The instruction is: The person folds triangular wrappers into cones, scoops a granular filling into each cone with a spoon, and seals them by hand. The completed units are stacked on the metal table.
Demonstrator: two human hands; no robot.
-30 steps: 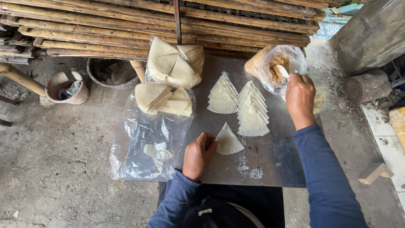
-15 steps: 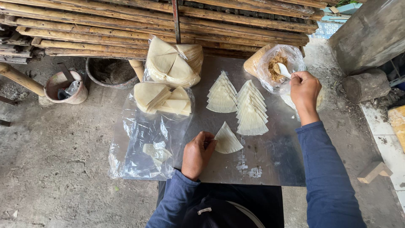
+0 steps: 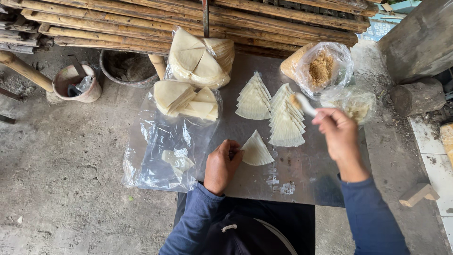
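The step in hand is filling a single wrapper. The left hand [image 3: 222, 165] lies flat on the metal table [image 3: 311, 182], fingers pressing the corner of a lone wedge-shaped pastry wrapper [image 3: 257, 151] that lies apart from the rest, just below the two fanned rows of wrappers [image 3: 271, 108]. The right hand [image 3: 337, 134] is closed round a white spoon [image 3: 304, 104], which carries a small heap of brown filling and hovers over the right-hand row (the spoon is blurred, so the load cannot be judged closely). The open bag of brown crumbly filling [image 3: 322, 66] stands at the far right of the table. In my judgement the next move calls for bringing the spoon down and left onto the held wrapper without spilling, with the left hand keeping that wrapper flat.
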